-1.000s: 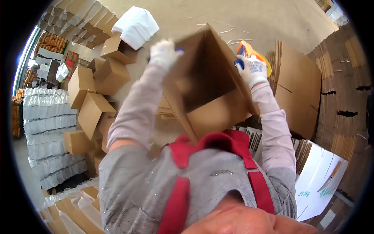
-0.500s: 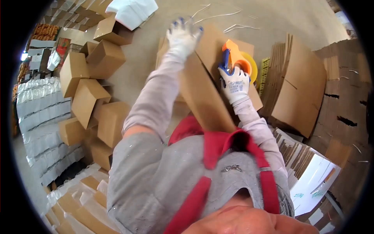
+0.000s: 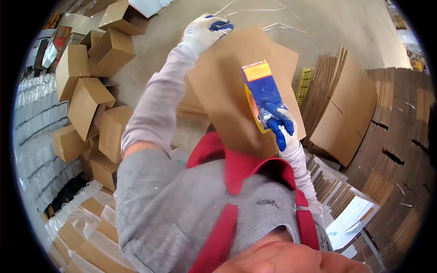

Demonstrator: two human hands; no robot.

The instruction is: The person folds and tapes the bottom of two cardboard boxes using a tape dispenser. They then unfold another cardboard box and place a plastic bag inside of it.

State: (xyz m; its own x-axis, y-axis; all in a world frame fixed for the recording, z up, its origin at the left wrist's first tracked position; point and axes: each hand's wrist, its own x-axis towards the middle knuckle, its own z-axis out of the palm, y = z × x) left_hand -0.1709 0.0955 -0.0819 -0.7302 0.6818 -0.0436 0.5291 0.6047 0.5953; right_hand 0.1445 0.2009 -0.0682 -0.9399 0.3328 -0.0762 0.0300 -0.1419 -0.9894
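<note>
A cardboard box lies in front of my body, its broad brown panel facing up and partly blurred. At its far left corner is my left hand, in a white glove with blue fingertips. Those fingers are curled in, and whatever is between them is hidden. My right hand is closed around the tape dispenser, a blue one with an orange front end and a yellow rim. The dispenser is over the right part of the box, orange end pointing away from me.
Several made-up boxes are piled on the left, beside silvery wrapped stacks. Flat cardboard sheets lean on the right, near a yellow crate. White straps lie on the floor ahead.
The dispenser has turned, now showing its blue side, and moved down over the box. My left hand's spread fingers have curled. The box panel looks broader and flatter.
</note>
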